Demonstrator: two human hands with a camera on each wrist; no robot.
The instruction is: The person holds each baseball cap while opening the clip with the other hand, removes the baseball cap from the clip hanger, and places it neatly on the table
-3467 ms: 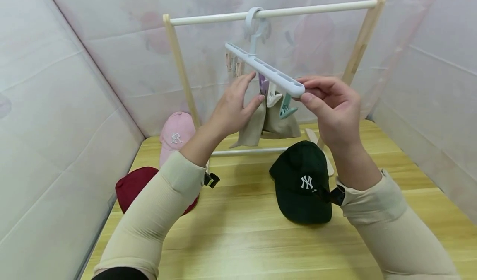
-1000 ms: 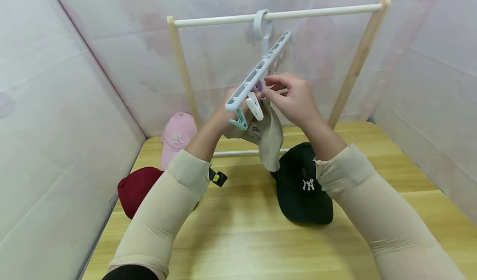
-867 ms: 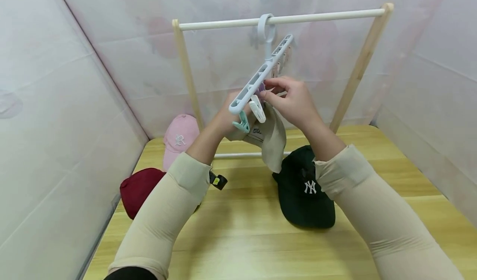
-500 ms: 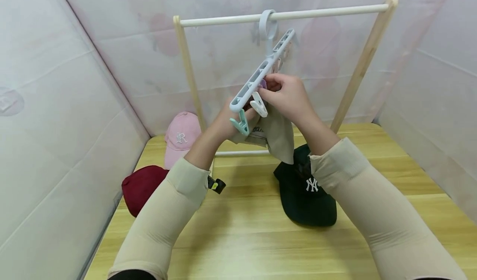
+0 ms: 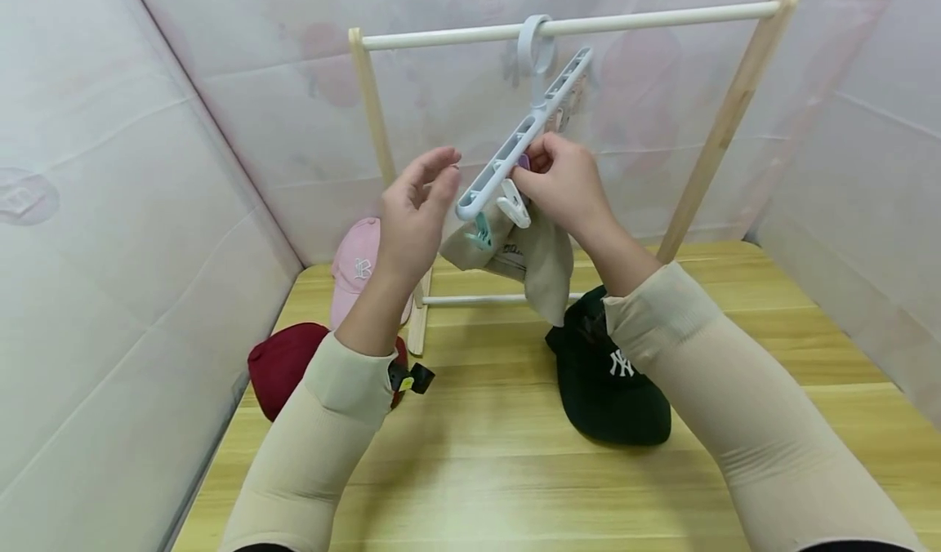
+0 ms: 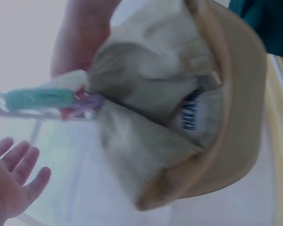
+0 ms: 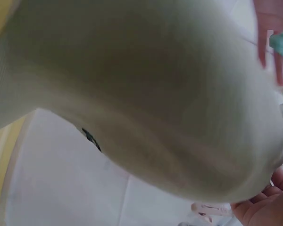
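A beige cap (image 5: 531, 251) is seen hanging from the clips of the pale clip hanger (image 5: 524, 131), itself hooked on the rack's white rail (image 5: 573, 24). The clip at the cap is pinched by the right hand (image 5: 562, 184); the left hand (image 5: 412, 217) is held loosely spread just beside the hanger's end, nothing gripped. "NY" is read on the black cap (image 5: 613, 380) mid-tabletop, a white letter on the pink cap (image 5: 356, 262) by the rear left corner.

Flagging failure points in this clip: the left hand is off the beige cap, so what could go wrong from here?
The beige cap hangs from the tilted clip hanger, with only the right hand at its clip; if the clip is not shut on the cloth, the cap may drop onto the black cap. The open left hand supports nothing.
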